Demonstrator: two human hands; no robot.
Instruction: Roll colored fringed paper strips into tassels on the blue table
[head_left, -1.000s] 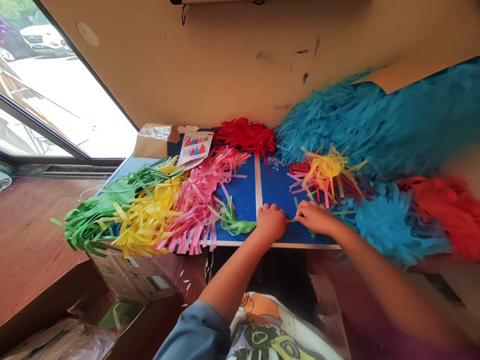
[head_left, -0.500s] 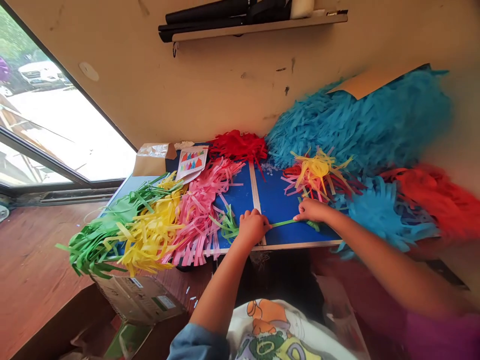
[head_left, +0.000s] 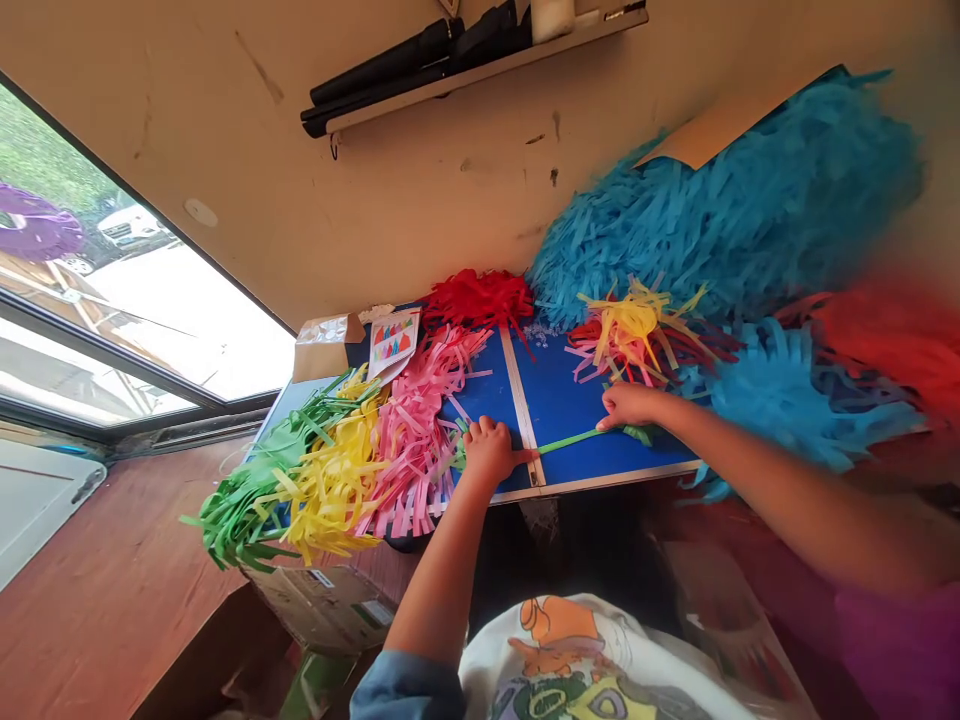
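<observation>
A green fringed paper tassel (head_left: 568, 441) lies low over the blue table (head_left: 480, 392), its narrow twisted middle stretched between my hands. My left hand (head_left: 491, 452) is closed on its left part, with the thumb stretched along the strip and green fringe partly hidden behind the fingers. My right hand (head_left: 628, 405) pinches the other side, and a bit of green paper shows under that fist. Just beyond my right hand sits a pile of yellow, pink and red tassels (head_left: 637, 325). Pink tassels (head_left: 424, 420) lie close to the left of my left hand.
Yellow tassels (head_left: 330, 480) and green tassels (head_left: 259, 480) hang over the table's left front. Red tassels (head_left: 480, 298), a printed packet (head_left: 394, 338) and a large blue fringe heap (head_left: 720, 220) stand along the wall. More blue fringe (head_left: 795, 395) spreads at right. A cardboard box (head_left: 322, 600) is below.
The view has tilted and swung a little left. My left thumb has stretched out along the green strip, where it was tucked in before. Both hands still grip the tassel.
</observation>
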